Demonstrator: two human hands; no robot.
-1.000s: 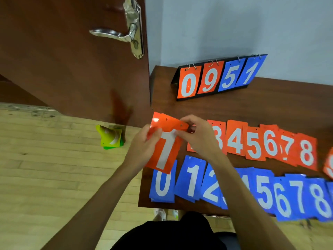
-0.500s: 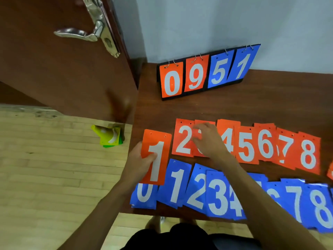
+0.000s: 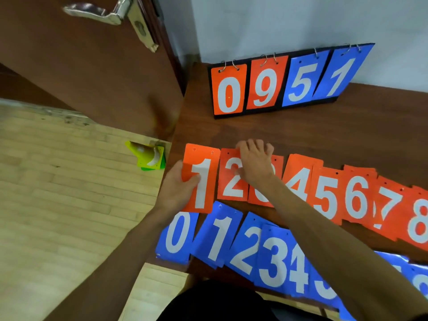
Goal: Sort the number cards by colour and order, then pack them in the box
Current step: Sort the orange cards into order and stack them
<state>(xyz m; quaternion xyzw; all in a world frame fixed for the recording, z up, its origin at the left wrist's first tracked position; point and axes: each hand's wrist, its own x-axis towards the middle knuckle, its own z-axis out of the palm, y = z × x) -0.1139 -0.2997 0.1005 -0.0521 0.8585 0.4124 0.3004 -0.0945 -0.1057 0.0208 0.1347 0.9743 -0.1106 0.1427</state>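
Sorting step in hand: left hand (image 3: 178, 188) pinches the orange 1 card (image 3: 203, 179) by its left side at the table's (image 3: 347, 135) left edge, right hand (image 3: 254, 158) rests flat, gripping nothing, on the orange 2 card (image 3: 231, 181); next, seemingly, seat the 1 squarely beside it.

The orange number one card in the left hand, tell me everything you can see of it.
The orange rectangular card with a white numeral 1 looks like thin glossy plastic, with two small punched holes near its top edge. It stands upright at the left end of the orange row, close beside the orange 2 card. The left hand grips its left edge, thumb on the face. Its bottom edge overlaps the blue 0 card on the brown wooden table.
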